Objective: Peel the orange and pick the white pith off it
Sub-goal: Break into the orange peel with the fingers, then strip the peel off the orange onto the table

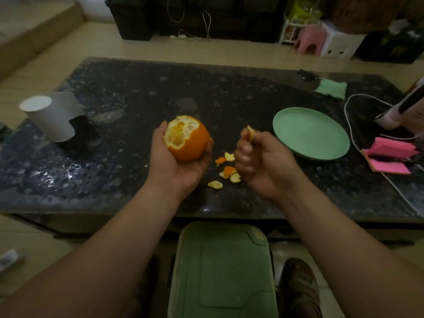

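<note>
Orange [187, 140] sits cupped in my left hand [181, 157], bared patch up for picking; right hand [259, 157], fingers curled, pinches a torn peel [250, 133] near the scraps [226, 171].

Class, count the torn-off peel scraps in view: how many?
6 scraps: one in the right hand, five on the table beside that hand; some overlap and more may be hidden.

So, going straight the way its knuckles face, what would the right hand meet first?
Probably the orange cupped in the left hand; the right hand, pinching a peel scrap, faces it. Depth unclear.
</note>
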Available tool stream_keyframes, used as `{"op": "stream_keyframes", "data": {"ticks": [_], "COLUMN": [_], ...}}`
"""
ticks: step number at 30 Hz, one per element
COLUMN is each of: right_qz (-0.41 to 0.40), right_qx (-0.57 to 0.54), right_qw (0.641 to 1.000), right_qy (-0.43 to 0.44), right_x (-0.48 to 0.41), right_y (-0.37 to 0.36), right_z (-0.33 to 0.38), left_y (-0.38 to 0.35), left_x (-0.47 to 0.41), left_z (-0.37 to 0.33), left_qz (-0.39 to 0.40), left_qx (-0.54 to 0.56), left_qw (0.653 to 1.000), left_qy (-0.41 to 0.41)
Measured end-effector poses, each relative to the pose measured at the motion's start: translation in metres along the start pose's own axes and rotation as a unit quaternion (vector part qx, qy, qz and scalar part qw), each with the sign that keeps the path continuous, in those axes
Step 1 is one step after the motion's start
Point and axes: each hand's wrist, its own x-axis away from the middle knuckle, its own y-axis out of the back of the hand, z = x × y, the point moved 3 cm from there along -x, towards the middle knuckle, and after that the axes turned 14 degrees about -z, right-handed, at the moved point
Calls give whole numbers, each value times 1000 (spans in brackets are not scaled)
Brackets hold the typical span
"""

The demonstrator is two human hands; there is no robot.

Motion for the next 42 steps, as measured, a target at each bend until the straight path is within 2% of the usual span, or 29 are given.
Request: {"op": "stream_keyframes", "data": {"ticks": [1, 2, 3, 4, 5, 6, 8, 11, 13, 15, 16, 20, 25, 28, 29, 30, 32, 37, 39, 42], "right_qz": [-29, -67, -98, -103, -93, -84, -78, -110, -113, -68, -42, -20, -16, -24, -33, -46, -63, -4, 0, -12], "right_qx": [121, 305, 477, 587, 642, 655, 641, 590, 518, 450, 433, 420, 462, 473, 476, 480, 475, 417, 424, 408], "right_qw": [991, 945, 859, 780, 735, 726, 740, 771, 815, 863, 875, 881, 850, 845, 841, 834, 824, 860, 861, 877], "right_qy": [43, 101, 157, 190, 196, 190, 189, 213, 232, 221, 213, 218, 251, 249, 254, 268, 301, 293, 280, 253], "right_x": [-3, -7, -13, -18, -23, -24, -25, -23, -17, -8, -3, 1, -1, -1, -2, -2, -2, 6, 6, 3], "right_y": [7, 16, 23, 28, 31, 33, 33, 31, 26, 18, 14, 8, 9, 12, 13, 14, 12, 6, 5, 5], "right_z": [2, 1, -1, -6, -13, -20, -24, -15, -3, 5, 8, 6, 5, 7, 8, 9, 13, 19, 15, 12], "left_y": [1, 2, 3, 5, 5, 7, 8, 7, 6, 4, 3, -2, -5, -8, -8, -8, -8, -5, -4, -2], "left_x": [-1, -1, -2, -2, -2, -2, 0, 1, 2, 3, 5, 10, 11, 10, 9, 9, 9, 6, 7, 11], "left_z": [-4, -6, -7, -6, -4, -2, 2, 4, 5, 6, 6, 7, 8, 8, 7, 6, 2, -2, -1, -1], "left_qz": [-14, -30, -43, -51, -51, -46, -26, -4, 7, 17, 22, 26, 24, 25, 29, 28, 22, 13, 5, -3], "left_qx": [-3, -22, -48, -71, -87, -96, -120, -179, -215, -252, -267, -299, -329, -359, -388, -433, -519, -637, -661, -668], "left_qw": [1000, 999, 997, 995, 993, 993, 992, 983, 976, 966, 962, 950, 937, 916, 893, 855, 760, 604, 553, 513], "left_qy": [-16, -35, -47, -53, -53, -48, -36, -35, -45, -55, -59, -84, -116, -178, -225, -284, -391, -480, -507, -540]}}
